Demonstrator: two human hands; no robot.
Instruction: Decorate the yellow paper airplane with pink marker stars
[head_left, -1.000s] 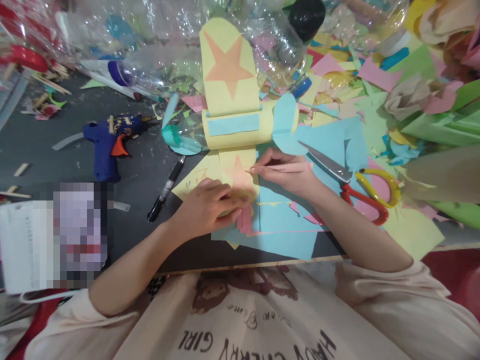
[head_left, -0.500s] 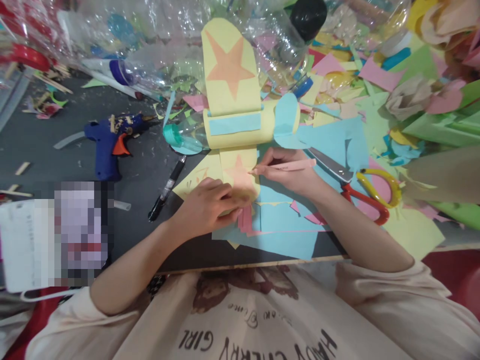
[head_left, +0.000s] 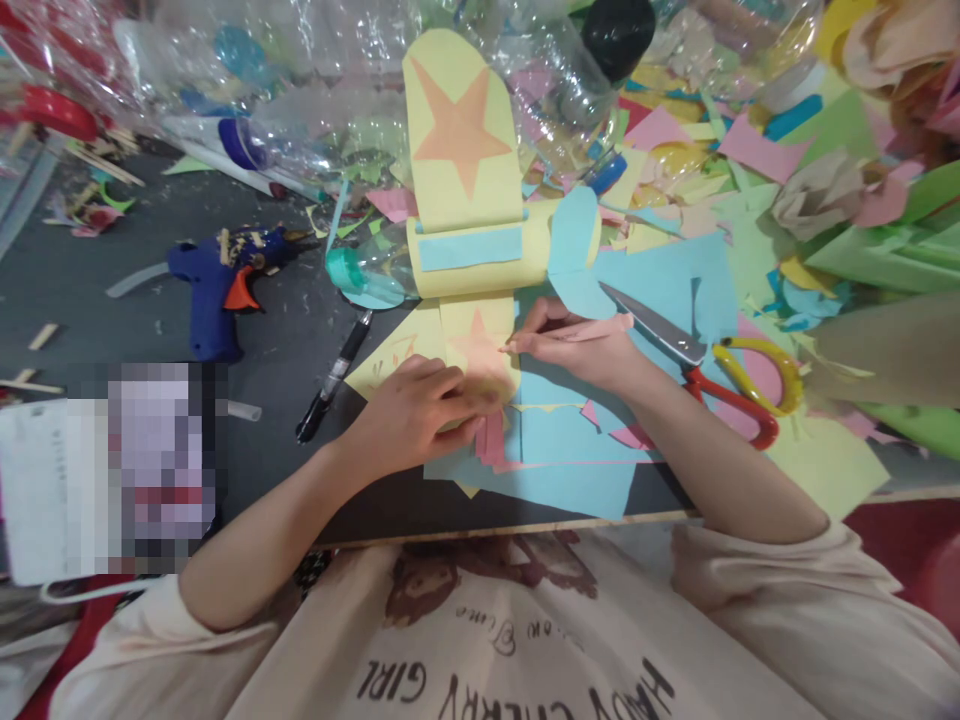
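A paper aeroplane built round a plastic bottle lies across the table, its yellow body banded in blue. Its far wing bears an orange star. My left hand presses flat on the near yellow wing, over a pale orange star there, fingers together. My right hand is closed on a pink pen, whose tip touches the star's right edge. Blue paper sheets lie under both hands.
Scissors with red and yellow handles lie right of my right hand. A blue glue gun and a black pen lie to the left. Clear plastic bottles and coloured paper scraps crowd the far side.
The pink pen in my right hand has shifted slightly along the star's edge. My left hand has stayed put.
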